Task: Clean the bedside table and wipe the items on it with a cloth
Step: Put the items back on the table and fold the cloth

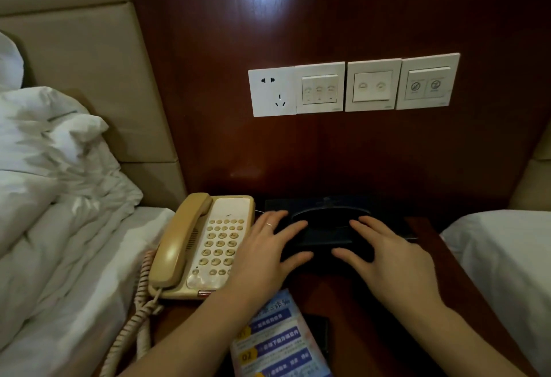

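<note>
Both hands, left hand (268,253) and right hand (393,260), spread flat on dark tray (326,232) right of telephone (202,245); lift level

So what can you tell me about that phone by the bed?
The phone is a beige corded desk set, plastic by the look. Its handset lies in the cradle on the phone's left side, and round keys fill the pale face beside it. A coiled cord hangs from the near left corner, down beside the bed. It sits flat at the table's left edge, and looks a little worn. The left hand overlaps its right edge; whether they touch, I cannot tell.
</note>
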A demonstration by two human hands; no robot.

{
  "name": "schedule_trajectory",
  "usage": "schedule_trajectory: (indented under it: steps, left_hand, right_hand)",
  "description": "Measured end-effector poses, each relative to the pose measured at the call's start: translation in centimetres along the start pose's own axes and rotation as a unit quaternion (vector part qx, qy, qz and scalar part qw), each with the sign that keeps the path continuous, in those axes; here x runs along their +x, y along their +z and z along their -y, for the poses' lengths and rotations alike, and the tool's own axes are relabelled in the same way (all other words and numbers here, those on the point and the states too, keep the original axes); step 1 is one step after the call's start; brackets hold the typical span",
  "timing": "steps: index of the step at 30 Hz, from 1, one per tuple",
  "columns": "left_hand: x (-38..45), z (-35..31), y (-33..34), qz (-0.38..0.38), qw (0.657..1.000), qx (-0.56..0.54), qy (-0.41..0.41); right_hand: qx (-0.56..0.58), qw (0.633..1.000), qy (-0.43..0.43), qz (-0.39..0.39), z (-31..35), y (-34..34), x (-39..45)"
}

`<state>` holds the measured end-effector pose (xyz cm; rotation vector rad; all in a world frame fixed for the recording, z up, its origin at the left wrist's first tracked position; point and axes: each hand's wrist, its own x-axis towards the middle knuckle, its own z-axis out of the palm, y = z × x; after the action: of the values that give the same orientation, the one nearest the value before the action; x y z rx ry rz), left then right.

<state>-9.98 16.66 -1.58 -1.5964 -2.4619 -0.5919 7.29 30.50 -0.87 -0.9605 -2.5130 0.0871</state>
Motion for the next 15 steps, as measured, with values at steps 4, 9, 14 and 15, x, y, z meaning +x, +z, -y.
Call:
schedule_trajectory:
  steps: [4,9,14,15]
  left_hand:
    - [0.6,1.7,-0.6,0.022,0.998,0.057,-0.006]
    - [1.4,2.6,-1.5,0.060,0.994,0.093,-0.002]
    - [1.6,2.8,-0.7,0.069,0.997,0.036,-0.021]
    - [1.6,2.7,-0.6,0.069,0.997,0.031,-0.025]
  right_hand:
    - [-0.004,1.000,-0.019,0.009,1.0,0.7,0.1]
    - [-0.013,0.998,0.044,-0.033,-1.9,0.7,-0.6]
    - [-0.017,0.999,0.045,-0.009,-2.0,1.0,0.0]
    - [-0.024,0.999,0.043,-0.007,-2.0,1.0,0.1]
